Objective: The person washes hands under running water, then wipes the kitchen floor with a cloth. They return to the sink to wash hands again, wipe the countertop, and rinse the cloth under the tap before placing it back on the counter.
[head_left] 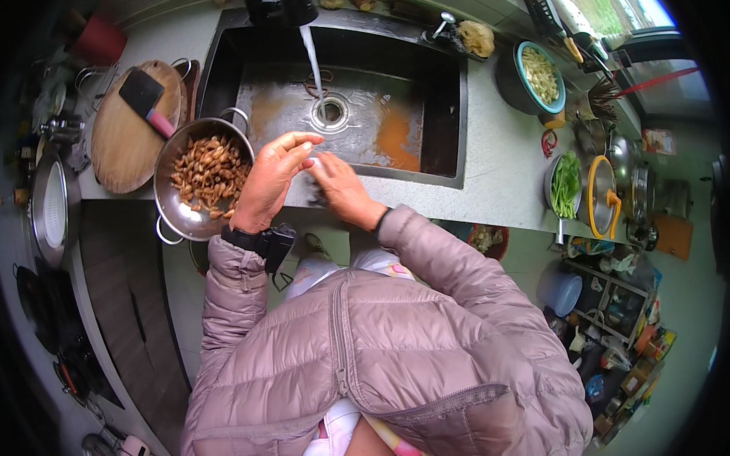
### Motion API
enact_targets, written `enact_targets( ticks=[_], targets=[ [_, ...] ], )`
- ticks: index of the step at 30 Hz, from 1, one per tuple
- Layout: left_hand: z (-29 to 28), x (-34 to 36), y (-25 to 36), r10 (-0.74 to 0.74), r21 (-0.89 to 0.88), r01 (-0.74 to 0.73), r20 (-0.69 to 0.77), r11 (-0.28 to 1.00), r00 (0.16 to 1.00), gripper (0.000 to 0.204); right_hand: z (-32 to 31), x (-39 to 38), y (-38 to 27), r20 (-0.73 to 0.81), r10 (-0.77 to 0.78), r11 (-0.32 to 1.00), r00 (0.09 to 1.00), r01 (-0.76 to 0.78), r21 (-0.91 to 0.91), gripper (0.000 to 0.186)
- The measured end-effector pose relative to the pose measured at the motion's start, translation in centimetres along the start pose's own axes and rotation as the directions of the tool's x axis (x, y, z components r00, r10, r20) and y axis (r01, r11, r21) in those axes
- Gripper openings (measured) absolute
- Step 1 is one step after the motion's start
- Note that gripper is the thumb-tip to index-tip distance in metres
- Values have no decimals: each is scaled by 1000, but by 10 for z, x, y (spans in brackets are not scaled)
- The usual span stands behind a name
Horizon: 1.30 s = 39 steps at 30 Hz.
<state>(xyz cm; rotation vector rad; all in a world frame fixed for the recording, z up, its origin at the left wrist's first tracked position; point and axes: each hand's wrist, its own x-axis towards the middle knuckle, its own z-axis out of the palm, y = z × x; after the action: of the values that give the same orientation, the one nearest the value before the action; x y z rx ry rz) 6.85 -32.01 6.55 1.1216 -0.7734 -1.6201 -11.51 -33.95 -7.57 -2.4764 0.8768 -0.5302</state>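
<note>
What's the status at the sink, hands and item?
Left hand and right hand together at the sink front edge, working a small dark item, kind unclear. Tap water running. Bowl of brown pieces beside left hand.

You stand at a pale speckled counter (499, 155) with a dark steel sink (445, 96) sunk into it, water running from the black tap (297, 5) toward the drain (329, 111). Daylight comes through a window (606, 6) at your upper right. To your left a round wooden board (125, 144) lies on the counter, beside a black hob (55, 319). At your right a low shelf (617, 299) crowds with jars above a greenish floor (689, 297).
</note>
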Motion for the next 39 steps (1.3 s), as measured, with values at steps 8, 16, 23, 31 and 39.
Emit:
enact_targets(
  ticks=[8,16,23,31,39],
  targets=[
    [37,60,-12,-81,13,82,-36,997,996,22,-141,-74,156,-326,388,899,862,-432,-74,38],
    [75,104,-24,-110,96,112,-25,989,994,24,-223,29,263,1,169,916,986,-157,-370,33],
    [51,115,-27,-19,46,32,-265,998,964,27,-201,103,221,572,362,-91,736,-583,808,28],
    [5,164,-46,-61,-153,2,-385,988,921,34,-94,179,119,646,243,-494,724,-481,725,35],
    [-37,181,-62,59,-241,-179,-433,954,899,20,-74,201,129,677,213,-512,705,-509,692,54]
  ],
)
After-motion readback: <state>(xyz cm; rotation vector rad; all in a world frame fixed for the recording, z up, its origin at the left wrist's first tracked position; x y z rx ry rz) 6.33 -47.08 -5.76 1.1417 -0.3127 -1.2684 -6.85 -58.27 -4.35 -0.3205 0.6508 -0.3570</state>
